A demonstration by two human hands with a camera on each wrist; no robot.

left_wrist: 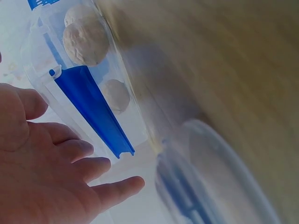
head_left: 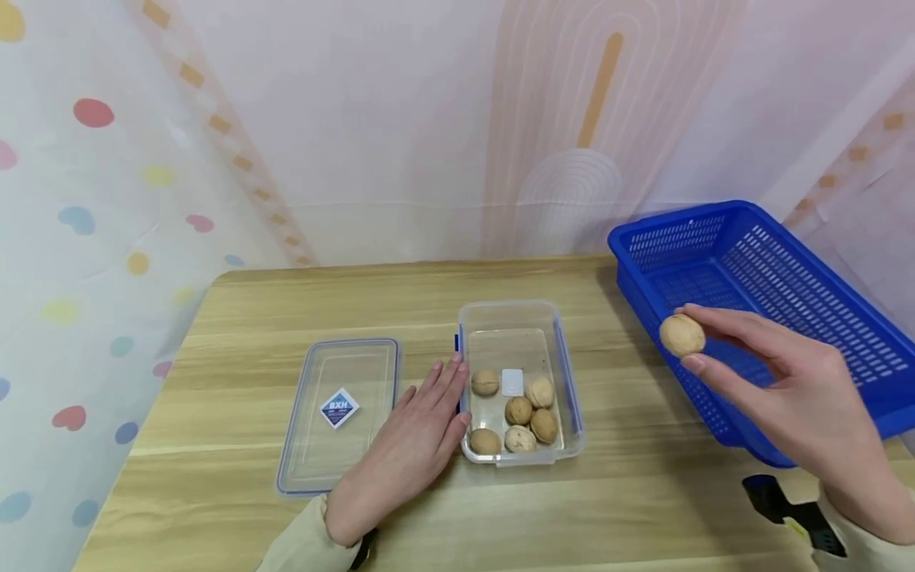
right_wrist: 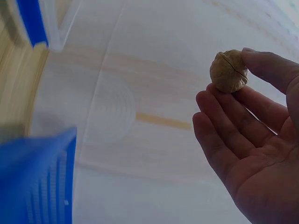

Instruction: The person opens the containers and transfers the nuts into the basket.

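A walnut [head_left: 682, 335] is pinched between the thumb and fingers of my right hand [head_left: 801, 389], raised over the near left side of the blue basket [head_left: 643, 282]. The right wrist view shows the same walnut [right_wrist: 228, 71] at the fingertips of that hand [right_wrist: 257, 135]. My left hand [head_left: 411, 445] lies with straight fingers against the left side of the clear container [head_left: 500, 315], which holds several walnuts [head_left: 518, 411] and a small white packet [head_left: 511, 382]. In the left wrist view, that hand [left_wrist: 56, 163] is beside the container's blue latch [left_wrist: 93, 109].
Left of the container, partly behind my left hand, a clear lid [head_left: 314, 445] with a blue-edged seal and a diamond label lies flat on the wooden table [head_left: 236, 334]. A patterned curtain [head_left: 400, 119] hangs behind the table.
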